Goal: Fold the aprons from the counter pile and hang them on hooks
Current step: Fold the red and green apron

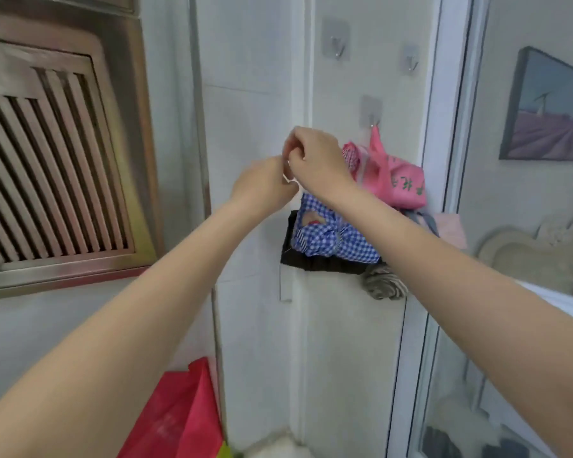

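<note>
A folded blue-checked apron (331, 236) with a dark layer behind it hangs below my hands against the white wall. My left hand (265, 183) and my right hand (311, 157) are raised together, and their fingers pinch a thin white strap of that apron between them. A folded pink apron (397, 183) hangs from the lowest wall hook (371, 110), just right of my right hand. Two bare metal hooks (336, 38) (411, 59) sit higher on the wall.
A steel range hood (57, 153) fills the left. A red cloth (179, 414) lies at the bottom. A grey bundle (382, 282) hangs below the aprons. A sliding glass door frame (444, 160) stands right, with a framed picture (549, 110) beyond.
</note>
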A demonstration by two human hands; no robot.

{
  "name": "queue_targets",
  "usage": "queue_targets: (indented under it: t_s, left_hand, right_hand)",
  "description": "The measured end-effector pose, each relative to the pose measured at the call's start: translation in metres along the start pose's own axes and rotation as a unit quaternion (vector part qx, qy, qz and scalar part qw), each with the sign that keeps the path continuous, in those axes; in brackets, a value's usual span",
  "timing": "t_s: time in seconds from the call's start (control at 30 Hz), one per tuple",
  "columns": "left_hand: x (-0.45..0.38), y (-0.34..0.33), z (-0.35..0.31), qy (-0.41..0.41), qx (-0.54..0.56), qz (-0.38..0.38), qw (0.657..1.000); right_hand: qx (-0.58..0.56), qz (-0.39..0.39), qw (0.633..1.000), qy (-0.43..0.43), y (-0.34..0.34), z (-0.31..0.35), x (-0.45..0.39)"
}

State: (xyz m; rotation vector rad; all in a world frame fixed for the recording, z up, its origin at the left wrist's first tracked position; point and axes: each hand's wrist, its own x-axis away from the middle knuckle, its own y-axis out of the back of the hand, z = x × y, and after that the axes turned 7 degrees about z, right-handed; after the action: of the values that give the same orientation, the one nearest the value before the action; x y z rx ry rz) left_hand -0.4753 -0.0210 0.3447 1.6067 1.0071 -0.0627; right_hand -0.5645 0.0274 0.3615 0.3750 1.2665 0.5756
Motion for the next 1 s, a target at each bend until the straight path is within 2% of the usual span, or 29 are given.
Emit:
queue_targets:
  t_s: [0.13,0.2,0.33,0.43,0.5,0.63,0.7,0.73,0.8,0.87,0.93,1.0]
  left_hand:
    - [0.084,0.015,0.083,0.089,-0.001,0.058,0.994]
    - [0.133,0.010,0.138,0.120,-0.002,0.114,0.986]
    - [0.262,0.002,0.251,0.213,-0.002,0.232,0.949]
    - [0.355,0.000,0.312,0.250,-0.013,0.304,0.919]
    - [0.413,0.001,0.347,0.277,-0.012,0.350,0.895]
    - [0.492,-0.007,0.385,0.288,-0.012,0.440,0.850]
    - [0.514,-0.018,0.398,0.284,0.013,0.468,0.837]
    - [0.521,-0.024,0.400,0.281,0.026,0.475,0.834]
    - [0.534,-0.035,0.397,0.259,0.036,0.493,0.830]
    - [0.537,-0.043,0.390,0.230,0.038,0.501,0.834]
    - [0.529,-0.045,0.381,0.217,0.031,0.478,0.851]
    - [0.507,-0.043,0.374,0.215,0.028,0.424,0.880]
  right_hand:
    - [-0.049,0.143,0.988,-0.001,-0.080,0.071,0.055]
    - [-0.090,0.228,0.969,-0.019,-0.127,0.099,0.090]
    - [-0.076,0.441,0.894,-0.013,-0.231,0.167,0.173]
    - [-0.043,0.539,0.841,0.007,-0.293,0.204,0.239]
    - [-0.020,0.608,0.793,0.013,-0.327,0.230,0.287]
    - [0.012,0.753,0.656,0.035,-0.357,0.265,0.373]
    - [0.062,0.799,0.594,0.066,-0.361,0.273,0.407]
    - [0.101,0.805,0.578,0.090,-0.362,0.275,0.420]
    - [0.169,0.781,0.585,0.142,-0.359,0.279,0.442]
    - [0.179,0.730,0.635,0.177,-0.359,0.278,0.440]
    - [0.152,0.732,0.645,0.158,-0.356,0.277,0.416]
    - [0.122,0.728,0.665,0.112,-0.351,0.279,0.376]
